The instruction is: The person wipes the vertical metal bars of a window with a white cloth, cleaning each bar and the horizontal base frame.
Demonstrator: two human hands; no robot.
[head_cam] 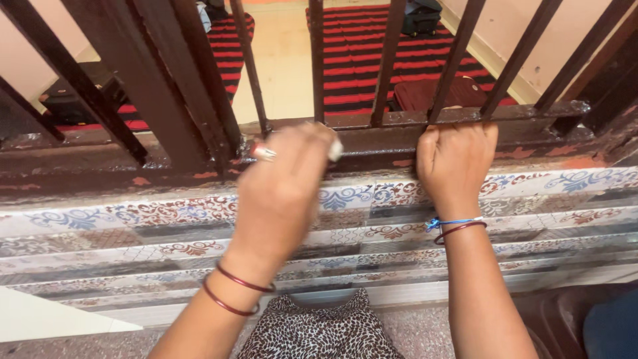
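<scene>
My right hand is closed in a fist on the railing's bottom rail — my left hand, beside it, is curled around a small white cloth.

Both forearms are bare, with no sleeves. The left hand has two thin maroon bangles at the wrist. The right hand has a thin maroon bangle and a knotted blue thread. A leopard-print garment covers the lap.
</scene>
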